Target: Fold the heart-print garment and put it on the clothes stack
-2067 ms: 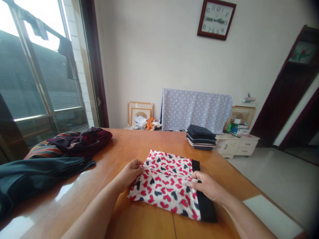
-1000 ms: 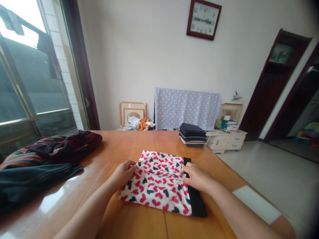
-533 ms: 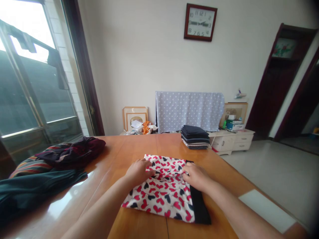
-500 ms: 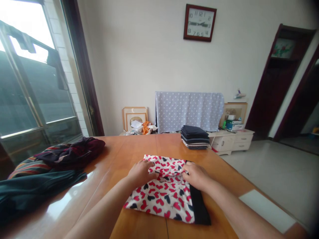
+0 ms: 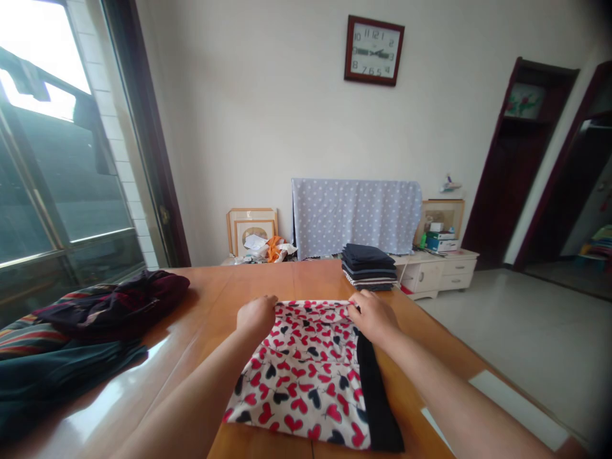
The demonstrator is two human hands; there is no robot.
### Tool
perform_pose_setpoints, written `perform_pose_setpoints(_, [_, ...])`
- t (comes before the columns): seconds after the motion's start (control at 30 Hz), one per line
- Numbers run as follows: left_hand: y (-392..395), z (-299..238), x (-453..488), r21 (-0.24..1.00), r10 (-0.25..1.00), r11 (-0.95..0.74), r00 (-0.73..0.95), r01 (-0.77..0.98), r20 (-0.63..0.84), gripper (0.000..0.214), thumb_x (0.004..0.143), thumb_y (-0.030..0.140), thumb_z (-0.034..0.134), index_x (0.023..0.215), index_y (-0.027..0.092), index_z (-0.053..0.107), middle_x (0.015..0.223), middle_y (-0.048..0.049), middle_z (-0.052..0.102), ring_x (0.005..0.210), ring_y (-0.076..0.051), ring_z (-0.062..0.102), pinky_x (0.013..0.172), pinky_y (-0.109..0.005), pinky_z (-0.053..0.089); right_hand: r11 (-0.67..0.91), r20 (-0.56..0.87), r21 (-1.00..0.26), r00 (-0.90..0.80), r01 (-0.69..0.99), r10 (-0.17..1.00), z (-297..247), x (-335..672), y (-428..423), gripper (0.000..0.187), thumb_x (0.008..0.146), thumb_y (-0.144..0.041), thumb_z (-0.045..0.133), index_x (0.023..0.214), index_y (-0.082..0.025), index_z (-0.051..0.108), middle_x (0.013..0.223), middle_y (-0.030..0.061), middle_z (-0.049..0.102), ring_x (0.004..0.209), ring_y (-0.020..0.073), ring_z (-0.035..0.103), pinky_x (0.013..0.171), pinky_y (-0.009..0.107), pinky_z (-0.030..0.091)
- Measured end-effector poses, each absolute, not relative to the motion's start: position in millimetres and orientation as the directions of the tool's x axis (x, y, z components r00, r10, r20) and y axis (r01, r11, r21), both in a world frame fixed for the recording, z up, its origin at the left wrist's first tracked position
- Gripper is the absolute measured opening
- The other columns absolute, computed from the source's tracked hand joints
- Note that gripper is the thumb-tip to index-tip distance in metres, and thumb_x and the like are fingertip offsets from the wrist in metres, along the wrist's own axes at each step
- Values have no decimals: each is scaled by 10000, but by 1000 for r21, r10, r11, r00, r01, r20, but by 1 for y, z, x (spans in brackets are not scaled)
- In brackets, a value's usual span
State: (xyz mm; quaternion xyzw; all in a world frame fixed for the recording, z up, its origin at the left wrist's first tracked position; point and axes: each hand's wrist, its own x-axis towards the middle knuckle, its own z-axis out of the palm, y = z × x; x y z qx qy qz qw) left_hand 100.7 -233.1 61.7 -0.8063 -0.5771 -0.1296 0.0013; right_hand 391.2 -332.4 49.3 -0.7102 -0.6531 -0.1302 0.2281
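A white cloth garment point(image 5: 301, 376) printed with red and black hearts lies spread on the wooden table in front of me. A black band runs down its right side. Its far edge is pinched at both corners. My left hand point(image 5: 257, 316) is closed on the far left corner, and my right hand point(image 5: 375, 315) is closed on the far right corner. Whether the piece is a shirt or shorts I cannot tell. Just beyond my right hand stands a stack of folded dark clothes point(image 5: 368, 264).
Crumpled dark and striped clothes point(image 5: 109, 303) and a dark green garment point(image 5: 71, 373) lie on the table's point(image 5: 229, 280) left side. A pale flat sheet point(image 5: 519, 408) is at the right edge. Behind stand a low white cabinet point(image 5: 459, 271) and a polka-dot cloth cover point(image 5: 354, 213).
Both hands have moved outward and away from me to the far corners. The bunched far part of the heart-print garment is now drawn out straighter and flatter.
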Motion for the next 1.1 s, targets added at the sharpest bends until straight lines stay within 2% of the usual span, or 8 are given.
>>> perform_pose_setpoints(0.1, [-229,71,102,214,923,-312,242,925,298,375,967,302,384,1195,319,682,1245,-77,707,1053,-261,656,757,-309,455,-60,565,-121,119,991,817,49,390,-332,226,975,-278,466,927,-219,680,982,93,677,972,239,553,805,326,333])
perform_pose_setpoints(0.17, [-232,70,100,242,911,-338,252,909,325,385,953,283,401,1213,318,683,1259,-74,699,1072,-264,651,753,-306,461,-29,539,-87,71,996,839,45,390,-337,217,973,-282,472,929,-225,677,985,90,677,983,244,555,827,335,333])
perform_pose_setpoints(0.37, [-246,44,78,385,925,-380,357,841,131,252,820,267,599,991,314,778,1090,-61,758,1052,-278,668,855,-302,480,98,358,-31,-81,995,930,23,387,-362,176,948,-279,511,971,-237,680,996,68,674,997,233,565,857,340,329])
perform_pose_setpoints(0.57, [-249,40,69,470,912,-392,402,791,85,213,756,270,645,901,284,800,1018,-70,774,1033,-302,678,888,-314,485,137,270,-11,-129,991,954,14,380,-373,133,902,-227,536,911,-232,668,970,50,667,966,227,554,840,350,320])
perform_pose_setpoints(0.77, [-246,42,64,486,864,-452,502,748,32,165,719,244,656,814,275,787,953,-54,774,977,-283,677,853,-296,488,178,257,-85,-151,980,954,14,381,-377,141,895,-333,586,894,-249,700,992,49,664,966,229,567,856,342,342])
perform_pose_setpoints(0.9, [-245,48,63,468,863,-453,505,758,19,269,740,272,639,966,273,784,1076,-67,755,972,-274,668,800,-289,490,196,254,-212,-140,957,957,23,383,-374,276,933,-459,551,846,-256,716,949,39,668,917,207,590,828,309,370])
perform_pose_setpoints(1.0, [-248,54,72,441,891,-443,438,781,120,285,804,281,573,1015,258,763,1113,-79,735,947,-254,665,761,-286,475,165,306,-278,-75,946,949,30,381,-367,313,970,-423,480,857,-250,715,912,34,669,885,189,599,793,286,382])
perform_pose_setpoints(1.1, [-254,54,84,428,869,-484,479,764,126,226,789,254,575,935,240,748,1014,-67,738,851,-223,660,682,-262,452,183,326,-291,-82,939,942,33,374,-361,257,953,-357,496,854,-243,704,927,25,678,881,176,605,779,270,385])
